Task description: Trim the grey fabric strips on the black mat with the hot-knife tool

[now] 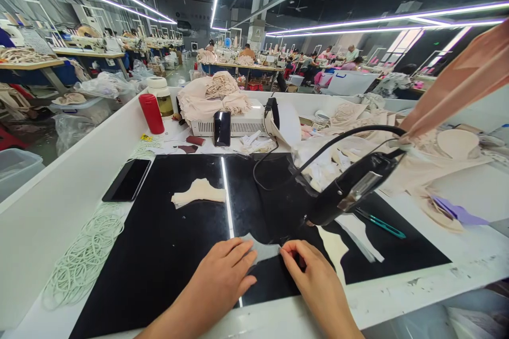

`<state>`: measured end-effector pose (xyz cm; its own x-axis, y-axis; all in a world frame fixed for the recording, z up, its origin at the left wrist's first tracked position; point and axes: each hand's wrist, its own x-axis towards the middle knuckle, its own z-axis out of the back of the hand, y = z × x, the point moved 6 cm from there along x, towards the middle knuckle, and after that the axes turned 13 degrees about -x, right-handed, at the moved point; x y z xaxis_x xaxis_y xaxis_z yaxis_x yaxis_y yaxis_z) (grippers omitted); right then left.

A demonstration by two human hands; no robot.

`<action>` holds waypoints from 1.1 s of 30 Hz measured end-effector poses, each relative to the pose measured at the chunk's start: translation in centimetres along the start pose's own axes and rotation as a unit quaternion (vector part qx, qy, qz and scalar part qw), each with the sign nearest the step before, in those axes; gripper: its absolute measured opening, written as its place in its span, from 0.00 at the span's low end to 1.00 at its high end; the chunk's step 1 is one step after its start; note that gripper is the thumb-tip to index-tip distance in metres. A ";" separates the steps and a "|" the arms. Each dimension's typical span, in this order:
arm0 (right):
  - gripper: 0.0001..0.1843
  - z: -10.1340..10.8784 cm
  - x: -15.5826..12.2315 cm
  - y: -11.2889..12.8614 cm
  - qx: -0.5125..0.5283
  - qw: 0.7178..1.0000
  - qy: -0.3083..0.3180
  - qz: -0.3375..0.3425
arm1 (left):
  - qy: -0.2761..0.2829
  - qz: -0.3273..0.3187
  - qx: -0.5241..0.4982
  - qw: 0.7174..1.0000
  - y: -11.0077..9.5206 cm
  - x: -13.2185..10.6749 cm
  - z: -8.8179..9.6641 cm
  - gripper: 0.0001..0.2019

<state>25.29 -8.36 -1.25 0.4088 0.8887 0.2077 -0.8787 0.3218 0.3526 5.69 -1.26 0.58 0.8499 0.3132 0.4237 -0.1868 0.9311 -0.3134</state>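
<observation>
My left hand (220, 275) lies flat with fingers together, pressing the left edge of a small pale grey fabric piece (265, 250) on the black mat (159, 254). My right hand (314, 280) has its fingers curled and pinches the right edge of the same piece. Just above the hands hangs a black hand-held tool (350, 188) on a black cable, its tip near the mat. A stack of cream fabric pieces (199, 193) sits further back on the mat.
A phone (127, 180) and a coil of white elastic (85, 254) lie at the left. Teal tweezers (382, 224), cut fabric shapes and piles of beige cloth sit at the right. A red bottle (151, 113), a white box and a second phone stand behind. Other workers sit far back.
</observation>
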 end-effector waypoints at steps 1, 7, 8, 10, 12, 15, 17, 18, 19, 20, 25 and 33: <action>0.23 0.0 0.1 0.1 -0.003 1.000 0.000 -0.001 | 0.001 0.000 0.000 1.000 0.0 0.0 0.0 0.19; 0.16 -0.1 0.0 0.3 -0.022 1.000 -0.003 0.001 | 0.002 0.001 0.001 1.000 0.0 0.1 0.1 0.18; 0.15 -0.2 0.0 0.3 -0.025 1.000 -0.006 0.002 | 0.002 0.002 0.001 1.000 0.0 0.1 0.1 0.19; 0.14 -0.2 0.0 0.2 -0.031 0.999 -0.016 0.002 | 0.003 0.002 0.002 1.000 -0.1 0.1 0.1 0.19; 0.13 -0.2 0.0 0.1 -0.038 0.999 -0.029 0.001 | 0.004 -0.001 0.005 1.000 -0.2 0.2 0.1 0.19; 0.13 -0.1 0.0 0.2 -0.043 0.998 -0.037 0.011 | 0.010 -0.002 0.007 1.000 -0.3 0.3 0.2 0.19; 0.14 -0.1 -0.1 0.4 -0.042 0.998 -0.034 0.032 | 0.015 0.000 0.005 1.000 -0.3 0.3 0.1 0.18; 0.15 -0.1 -0.2 0.5 -0.044 0.997 -0.034 0.044 | 0.017 0.001 0.004 1.000 -0.2 0.3 0.1 0.18; 0.16 -0.2 -0.4 0.6 -0.046 0.997 -0.034 0.056 | 0.019 0.003 0.003 1.000 -0.2 0.3 0.1 0.18; 0.16 -0.2 -0.5 0.7 -0.050 0.996 -0.036 0.066 | 0.020 0.005 0.001 1.000 -0.2 0.3 0.0 0.18; 0.18 -0.9 -1.1 0.5 -0.062 0.995 -0.023 0.074 | 0.007 0.017 -0.004 1.000 -0.1 0.1 -0.5 0.18; 0.20 -0.8 -1.2 0.0 -0.050 0.992 -0.039 0.106 | -0.005 0.024 -0.005 1.000 0.0 0.0 -0.6 0.18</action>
<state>24.62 -9.20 -2.27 0.2273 0.9133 0.3378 -0.9653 0.1655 0.2021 5.98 -1.35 0.07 0.8351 0.3590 0.4167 -0.2218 0.9131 -0.3422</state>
